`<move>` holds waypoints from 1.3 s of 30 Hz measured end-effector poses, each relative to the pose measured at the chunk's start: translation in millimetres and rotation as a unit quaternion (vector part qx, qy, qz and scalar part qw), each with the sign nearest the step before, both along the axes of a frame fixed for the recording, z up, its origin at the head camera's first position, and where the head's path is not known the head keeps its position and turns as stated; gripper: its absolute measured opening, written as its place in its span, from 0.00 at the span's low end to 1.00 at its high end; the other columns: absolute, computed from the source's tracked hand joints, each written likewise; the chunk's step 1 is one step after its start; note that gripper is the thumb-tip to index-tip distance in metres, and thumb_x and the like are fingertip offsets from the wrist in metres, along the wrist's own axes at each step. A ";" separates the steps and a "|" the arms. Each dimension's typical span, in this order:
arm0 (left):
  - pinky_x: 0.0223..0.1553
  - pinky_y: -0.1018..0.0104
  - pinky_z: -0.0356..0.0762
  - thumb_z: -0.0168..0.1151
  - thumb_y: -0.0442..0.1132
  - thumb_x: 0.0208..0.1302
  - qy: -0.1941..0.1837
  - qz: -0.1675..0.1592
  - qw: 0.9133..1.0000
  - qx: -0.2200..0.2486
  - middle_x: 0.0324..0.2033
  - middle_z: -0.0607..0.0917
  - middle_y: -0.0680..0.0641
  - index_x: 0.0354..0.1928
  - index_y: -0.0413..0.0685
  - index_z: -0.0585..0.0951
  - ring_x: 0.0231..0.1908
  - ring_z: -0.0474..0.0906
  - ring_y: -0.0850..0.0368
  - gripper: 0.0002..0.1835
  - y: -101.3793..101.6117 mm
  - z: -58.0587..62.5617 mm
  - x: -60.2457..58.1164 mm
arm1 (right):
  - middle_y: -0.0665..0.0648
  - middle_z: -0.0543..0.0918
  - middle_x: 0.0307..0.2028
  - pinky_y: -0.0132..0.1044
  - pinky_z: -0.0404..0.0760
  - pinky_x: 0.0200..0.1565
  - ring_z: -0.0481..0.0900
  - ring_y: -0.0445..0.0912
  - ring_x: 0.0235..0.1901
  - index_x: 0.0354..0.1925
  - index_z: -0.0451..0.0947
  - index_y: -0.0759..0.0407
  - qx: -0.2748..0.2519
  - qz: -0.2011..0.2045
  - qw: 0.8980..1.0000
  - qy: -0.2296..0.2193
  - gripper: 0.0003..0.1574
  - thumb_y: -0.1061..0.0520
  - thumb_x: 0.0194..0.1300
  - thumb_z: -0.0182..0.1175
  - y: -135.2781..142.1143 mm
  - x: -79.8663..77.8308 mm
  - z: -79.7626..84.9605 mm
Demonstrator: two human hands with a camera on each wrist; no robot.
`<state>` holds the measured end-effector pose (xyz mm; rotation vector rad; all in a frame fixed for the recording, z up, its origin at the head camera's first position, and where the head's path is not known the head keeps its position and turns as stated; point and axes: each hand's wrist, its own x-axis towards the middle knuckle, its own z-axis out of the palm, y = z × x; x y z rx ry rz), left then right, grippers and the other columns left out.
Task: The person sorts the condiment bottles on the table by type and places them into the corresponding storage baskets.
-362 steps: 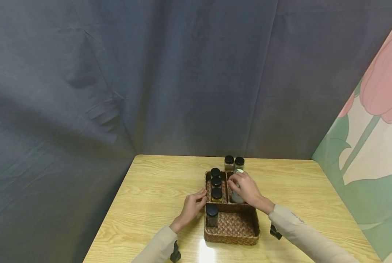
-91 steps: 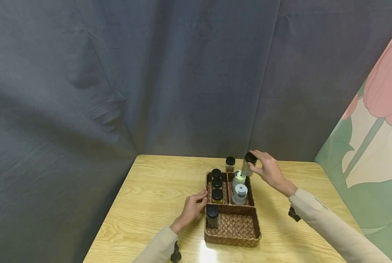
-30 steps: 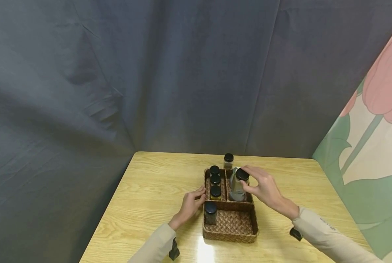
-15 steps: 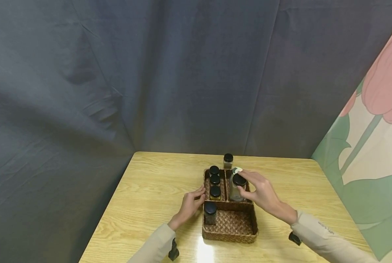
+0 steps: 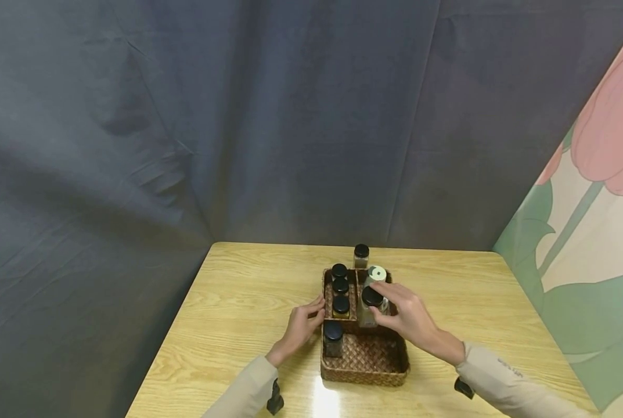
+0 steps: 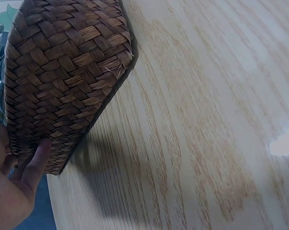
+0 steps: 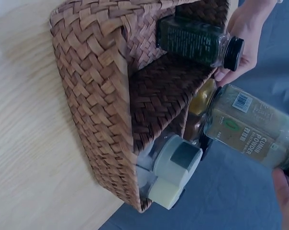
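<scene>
My right hand (image 5: 410, 318) grips a spice jar (image 7: 252, 127) by its black lid. The jar's label reads cumin powder; it hangs raised and tilted over the woven basket (image 5: 366, 377). My left hand (image 5: 299, 330) touches the basket's outer left wall, one finger lying along the weave (image 6: 53, 96) in the left wrist view. Three black-lidded jars (image 5: 341, 306) stand in the back left compartment. A dark jar (image 7: 192, 43) is in the front compartment's left corner. Pale-capped bottles (image 7: 178, 160) occupy the back right compartment, partly hidden by my right hand in the head view.
One more black-lidded jar (image 5: 361, 256) stands on the wooden table (image 5: 238, 302) just behind the basket. A dark grey curtain (image 5: 301, 128) hangs at the table's far edge. A flower-patterned panel (image 5: 598, 232) borders the right side.
My right hand lifted the jar from behind the basket, carried it over the back right compartment, then forward and left towards the divider. My left hand stays at the basket wall.
</scene>
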<state>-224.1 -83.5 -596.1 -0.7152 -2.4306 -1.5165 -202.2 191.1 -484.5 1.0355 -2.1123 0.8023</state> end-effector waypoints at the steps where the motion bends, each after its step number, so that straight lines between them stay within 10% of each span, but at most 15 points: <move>1: 0.47 0.58 0.81 0.57 0.29 0.71 0.000 -0.001 1.000 0.000 0.61 0.74 0.32 0.57 0.24 0.76 0.57 0.76 0.38 0.17 0.0 0.1 0.0 | 0.67 0.85 0.47 0.53 0.84 0.38 0.84 0.59 0.43 0.52 0.82 0.70 0.000 0.001 1.000 0.000 0.28 0.48 0.68 0.60 -0.5 0.7 -0.7; 39: 0.47 0.54 0.81 0.57 0.28 0.71 -0.015 0.003 1.000 0.004 0.61 0.74 0.33 0.58 0.25 0.76 0.57 0.76 0.40 0.17 1.0 -0.2 0.9 | 0.65 0.86 0.45 0.48 0.86 0.38 0.86 0.56 0.42 0.52 0.83 0.65 0.025 -0.012 0.998 -0.060 0.32 0.63 0.45 0.77 -15.1 27.2 -42.4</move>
